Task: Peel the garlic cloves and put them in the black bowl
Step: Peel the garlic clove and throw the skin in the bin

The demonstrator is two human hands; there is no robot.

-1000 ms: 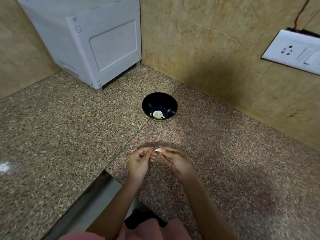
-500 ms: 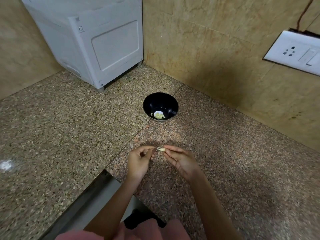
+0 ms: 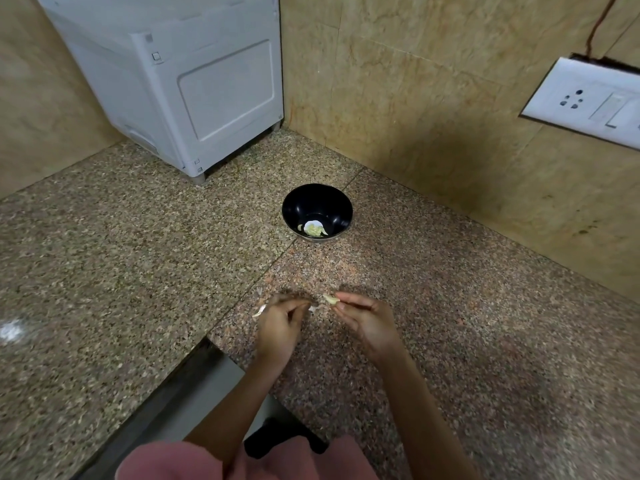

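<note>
A black bowl [image 3: 317, 210] stands on the granite counter near the wall corner, with pale peeled garlic [image 3: 313, 229] at its bottom. Nearer to me, my right hand [image 3: 367, 323] pinches a small pale garlic clove [image 3: 330, 299] between thumb and forefinger. My left hand [image 3: 278, 323] is a short gap to its left, fingers curled, with a thin white piece of garlic skin [image 3: 259, 310] sticking out at its left side. A small white skin flake [image 3: 312, 308] lies between the two hands.
A white appliance [image 3: 180, 81] stands at the back left of the counter [image 3: 104, 271]. Tiled walls meet behind the bowl; a white switch plate [image 3: 588, 98] is on the right wall. The counter's front edge and a dark gap lie at bottom left.
My hands have drawn apart; the left has pulled a strip of skin away to the left, while the right keeps the clove.
</note>
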